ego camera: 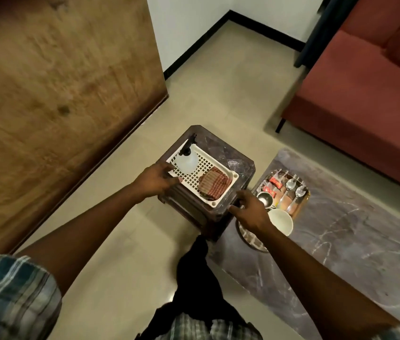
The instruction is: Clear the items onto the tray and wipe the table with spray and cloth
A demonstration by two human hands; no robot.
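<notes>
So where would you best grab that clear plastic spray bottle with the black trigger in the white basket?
Probably the narrow neck under the black trigger head of the clear plastic spray bottle, coming from above: the walls of the white lattice basket block a low sideways reach, and the round body looks wide for one grip. The left hand is nearest.

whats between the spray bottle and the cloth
Between spray bottle and cloth only bare lattice floor of the white basket shows, in the head view.

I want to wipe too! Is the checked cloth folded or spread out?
Folded: the checked cloth lies as a compact layered square in the white basket.
</notes>
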